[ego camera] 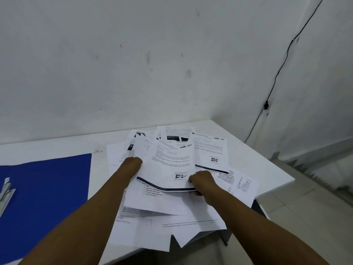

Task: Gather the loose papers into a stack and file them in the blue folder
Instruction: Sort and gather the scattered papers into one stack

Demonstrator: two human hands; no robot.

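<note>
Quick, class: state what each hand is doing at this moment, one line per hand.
Left hand: fingers hidden under the white printed top sheet; state cannot be told.
Right hand: curled, gripping that sheet's lower edge.

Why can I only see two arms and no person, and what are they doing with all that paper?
The camera sits on the person's head and looks down, so you see only their arms. This is the one picture, taken from there. On the white table lie many loose white printed paper sheets, spread in a messy pile. Some hang over the table's front edge. The left hand is tucked in among the sheets; its fingers are hidden. The right hand pinches the lower edge of the top printed sheet with the dark stripe. To the left lies the open flat blue folder, with its metal clip. No paper is in it yet.
</note>
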